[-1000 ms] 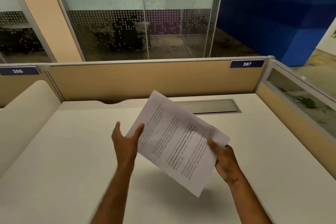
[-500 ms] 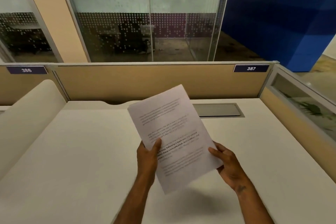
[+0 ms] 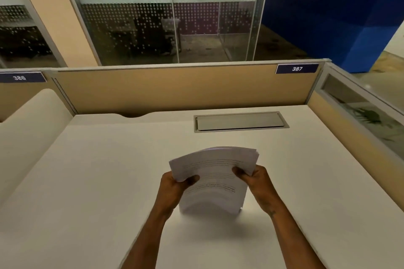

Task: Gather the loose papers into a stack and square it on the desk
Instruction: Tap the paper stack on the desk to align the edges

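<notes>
A stack of white printed papers (image 3: 213,178) stands nearly upright over the middle of the white desk (image 3: 87,181), its bottom edge at or just above the desk top and blurred. The upper part of the sheets bows toward me. My left hand (image 3: 175,188) grips the stack's left edge, thumb on the front sheet. My right hand (image 3: 255,181) grips the right edge the same way. The sheets' top edges look slightly fanned.
A grey cable-tray lid (image 3: 239,122) is set into the desk at the back. Tan partition panels (image 3: 175,87) wall the desk at the back and right, with a label 387 (image 3: 296,69). A white curved divider (image 3: 28,126) rises at the left.
The papers were held up tilted in the air; now they have been turned upright and lowered to the desk. Both hands have shifted to grip the two side edges.
</notes>
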Demonstrator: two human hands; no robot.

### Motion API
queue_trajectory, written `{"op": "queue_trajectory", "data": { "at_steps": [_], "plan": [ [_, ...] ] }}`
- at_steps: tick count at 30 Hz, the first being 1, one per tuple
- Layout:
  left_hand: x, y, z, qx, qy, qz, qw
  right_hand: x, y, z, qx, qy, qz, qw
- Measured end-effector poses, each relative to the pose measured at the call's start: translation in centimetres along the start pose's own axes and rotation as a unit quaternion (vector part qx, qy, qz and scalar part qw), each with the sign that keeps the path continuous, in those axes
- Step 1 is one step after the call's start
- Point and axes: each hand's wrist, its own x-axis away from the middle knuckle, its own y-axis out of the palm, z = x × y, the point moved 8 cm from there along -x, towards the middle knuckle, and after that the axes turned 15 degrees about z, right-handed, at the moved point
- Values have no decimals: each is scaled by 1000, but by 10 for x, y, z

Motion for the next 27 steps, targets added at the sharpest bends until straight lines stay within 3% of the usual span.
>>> {"op": "queue_trajectory", "data": {
  "at_steps": [6,11,20,27],
  "plan": [
    [0,-7,27,54,37,31,997,-1,7,-32,-15,-61,24,998],
    [0,-1,65,24,133,62,989,-7,7,-50,14,-93,89,992],
    [-7,-7,58,14,94,132,987,-13,8,-46,1,-98,87,991],
    [-5,-3,55,-4,94,122,988,-13,11,-46,0,-115,48,992]
  ]
}}
